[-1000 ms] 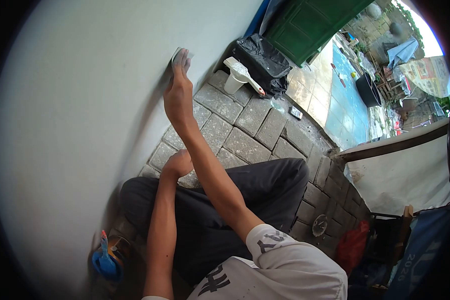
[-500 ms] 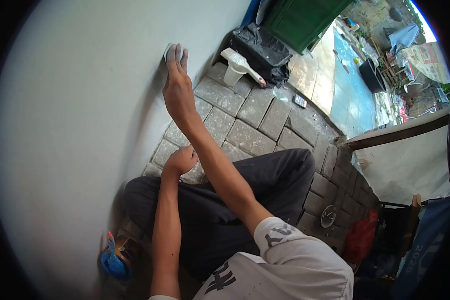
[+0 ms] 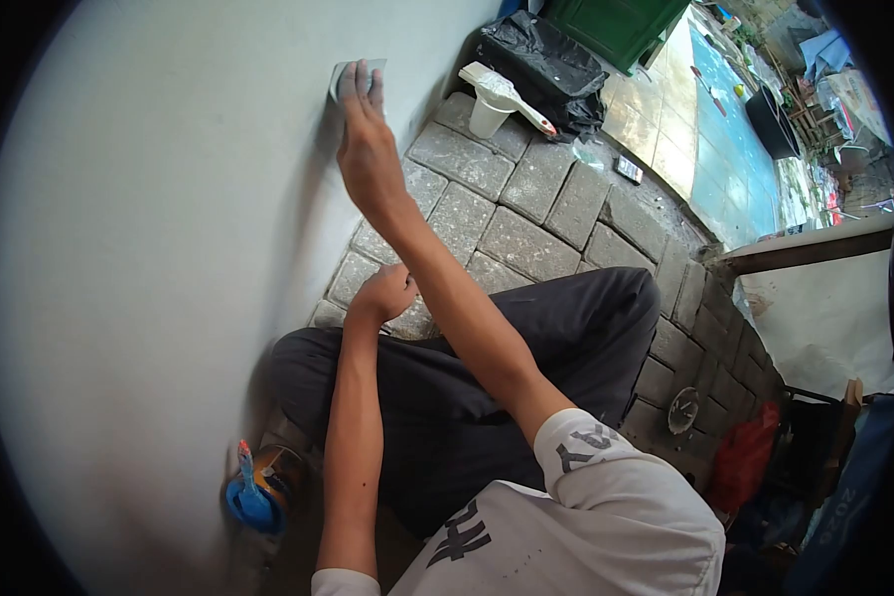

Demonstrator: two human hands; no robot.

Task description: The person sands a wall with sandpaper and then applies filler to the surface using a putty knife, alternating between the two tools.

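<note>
My right hand reaches up to the pale wall, its dusty fingers pressing a small greyish-white piece of sandpaper flat against the surface. The sheet's edges show around the fingertips. Lower down, my left hand hangs by my bent knee, over the paving, with its fingers curled into a loose fist. Nothing shows in it, though part of its underside is hidden.
A white container with a brush across it stands by a black plastic-covered bin. A phone-like object lies on the paving. Left of my leg sits a can with a blue brush. A clear dish is at the right.
My right hand has slid a little up the wall with the sandpaper, and more of the sheet shows. The camera view has shifted slightly. My left hand keeps its place by the knee.
</note>
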